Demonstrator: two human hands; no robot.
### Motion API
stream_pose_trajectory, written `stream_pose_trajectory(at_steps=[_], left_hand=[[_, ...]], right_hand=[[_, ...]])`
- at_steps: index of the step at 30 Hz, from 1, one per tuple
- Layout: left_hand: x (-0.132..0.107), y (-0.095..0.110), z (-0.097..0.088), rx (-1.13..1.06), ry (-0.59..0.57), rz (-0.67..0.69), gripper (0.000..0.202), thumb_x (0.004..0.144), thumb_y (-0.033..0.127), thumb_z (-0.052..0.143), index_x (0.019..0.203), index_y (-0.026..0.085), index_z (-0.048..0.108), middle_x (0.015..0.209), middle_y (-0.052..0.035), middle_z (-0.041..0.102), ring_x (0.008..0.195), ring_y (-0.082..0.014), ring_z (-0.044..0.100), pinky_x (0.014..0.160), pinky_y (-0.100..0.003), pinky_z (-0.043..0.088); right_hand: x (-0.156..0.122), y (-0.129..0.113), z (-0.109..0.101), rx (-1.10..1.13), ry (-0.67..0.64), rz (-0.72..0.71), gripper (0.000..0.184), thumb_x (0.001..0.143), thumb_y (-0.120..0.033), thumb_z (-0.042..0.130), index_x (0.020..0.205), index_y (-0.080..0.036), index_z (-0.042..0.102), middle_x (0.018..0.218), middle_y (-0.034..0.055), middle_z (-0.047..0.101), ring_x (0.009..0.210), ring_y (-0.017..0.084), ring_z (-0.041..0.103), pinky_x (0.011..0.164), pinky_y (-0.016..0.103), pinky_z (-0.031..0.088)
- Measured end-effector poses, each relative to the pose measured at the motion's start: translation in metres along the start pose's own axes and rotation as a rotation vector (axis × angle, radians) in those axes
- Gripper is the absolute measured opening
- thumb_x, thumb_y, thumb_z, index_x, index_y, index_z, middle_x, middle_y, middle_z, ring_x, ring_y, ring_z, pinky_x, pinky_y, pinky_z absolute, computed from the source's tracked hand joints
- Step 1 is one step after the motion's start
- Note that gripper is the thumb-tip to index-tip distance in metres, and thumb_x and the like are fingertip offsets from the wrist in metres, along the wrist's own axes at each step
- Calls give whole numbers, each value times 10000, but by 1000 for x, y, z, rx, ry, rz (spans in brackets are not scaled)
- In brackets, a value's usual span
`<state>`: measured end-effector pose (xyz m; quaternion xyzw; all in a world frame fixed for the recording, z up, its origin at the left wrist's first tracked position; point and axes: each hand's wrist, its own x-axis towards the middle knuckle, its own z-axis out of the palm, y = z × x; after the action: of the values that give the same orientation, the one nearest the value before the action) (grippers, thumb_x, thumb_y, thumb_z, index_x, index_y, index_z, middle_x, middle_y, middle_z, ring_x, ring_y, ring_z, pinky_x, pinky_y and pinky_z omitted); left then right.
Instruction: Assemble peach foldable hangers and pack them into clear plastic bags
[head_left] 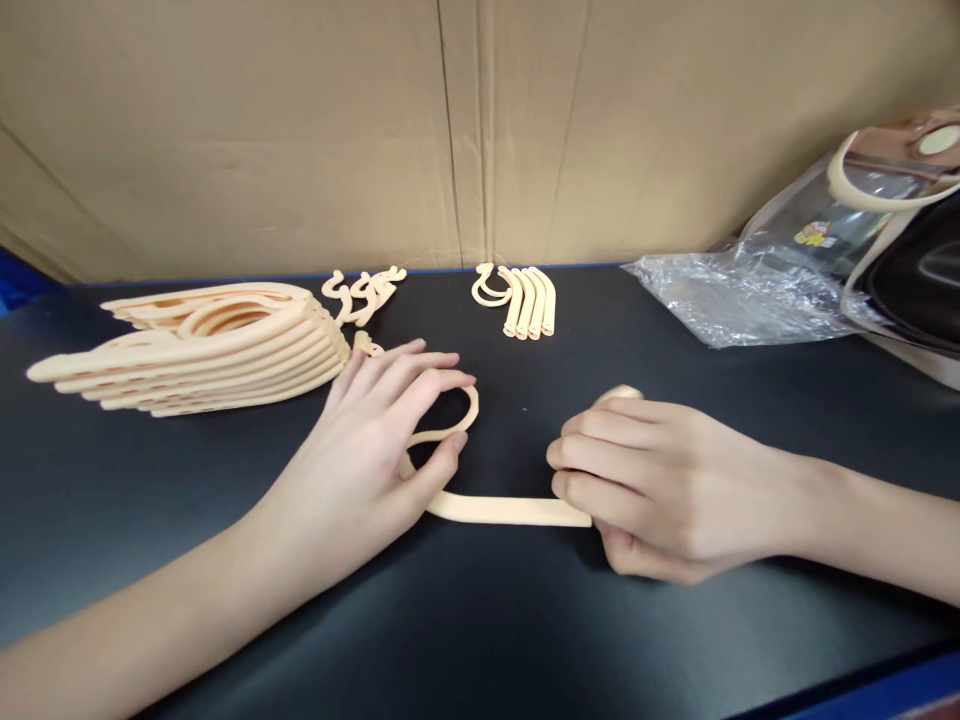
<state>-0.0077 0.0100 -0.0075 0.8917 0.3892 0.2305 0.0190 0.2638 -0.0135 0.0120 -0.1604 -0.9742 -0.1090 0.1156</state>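
Note:
A cream plastic hanger (510, 510) lies low over the dark table, its straight arm pointing right and its curved hook (472, 405) showing between my left thumb and forefinger. My left hand (379, 430) is curled over the hanger's bent end and hides part of it. At the free end of the arm, my right hand (660, 485) is closed in a grip. The tip of a cream piece (621, 392) sticks out above the right knuckles; the rest of that piece is hidden.
Stacked cream hangers (217, 350) lie at the left. Behind my left hand are loose cream hooks (364, 295). Several bent hanger arms (532, 300) sit at the back middle, beside another hook (487, 288). Clear plastic wrap (735, 295) and a transparent bag (802, 220) occupy the right, before a cardboard wall (300, 140).

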Motion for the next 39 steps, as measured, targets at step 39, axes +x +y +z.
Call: stream_pose_trajectory(at_steps=[39], left_hand=[[6,-5,-6,9,-67,17,342,1071,314,316,1233,174,582,1298,-77,620,1224,-215,574,1030,-357,479]], right_hand=[[2,3,8,248,60,168,220,942,-138,493,1094,-137,652,1244,129,657,942,193,606,831,332,543]])
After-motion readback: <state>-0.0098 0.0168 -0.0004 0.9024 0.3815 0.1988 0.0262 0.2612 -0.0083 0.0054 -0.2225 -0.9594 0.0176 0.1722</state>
